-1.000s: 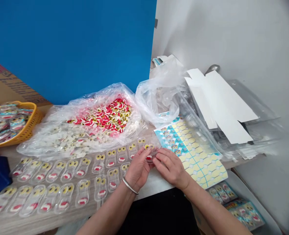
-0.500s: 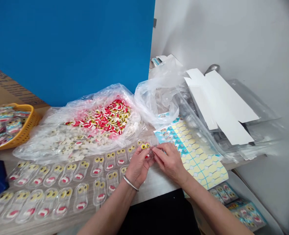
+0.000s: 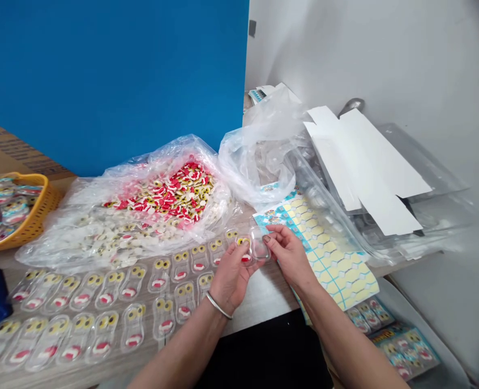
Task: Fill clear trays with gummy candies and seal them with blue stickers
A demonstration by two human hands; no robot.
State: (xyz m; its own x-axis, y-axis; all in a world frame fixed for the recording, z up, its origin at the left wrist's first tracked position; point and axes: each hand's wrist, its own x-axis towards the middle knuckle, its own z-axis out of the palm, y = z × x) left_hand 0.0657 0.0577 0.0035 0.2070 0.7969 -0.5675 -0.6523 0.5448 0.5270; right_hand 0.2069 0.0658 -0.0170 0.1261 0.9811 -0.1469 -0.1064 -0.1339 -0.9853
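Above the table, my left hand (image 3: 232, 273), with a silver bangle at its wrist, grips a clear plastic blister shell (image 3: 244, 249) with yellow eye pieces and a red-and-white mouth piece in it. A bare, see-through half (image 3: 260, 247) of the shell stands out to the right. My right hand (image 3: 291, 251) has its thumb and fingertips closed on the edge of that half. Left of my hands lie rows of similar shells (image 3: 133, 327) with eyes and mouths in them. My left thumb partly covers the pieces in the held shell.
Behind the rows rests a clear bag (image 3: 81, 227) of loose red, white and yellow pieces. Yellow-and-blue sticker sheets (image 3: 337, 265) lie right of my hands, beside plastic trays and white card (image 3: 369, 167). A yellow basket (image 3: 40, 216) with packed items stands far left, near a blue panel (image 3: 110, 81).
The shell's clear half now shows swung out to the right. My right hand has moved slightly right, away from my left, keeping its pinch at the plastic edge.
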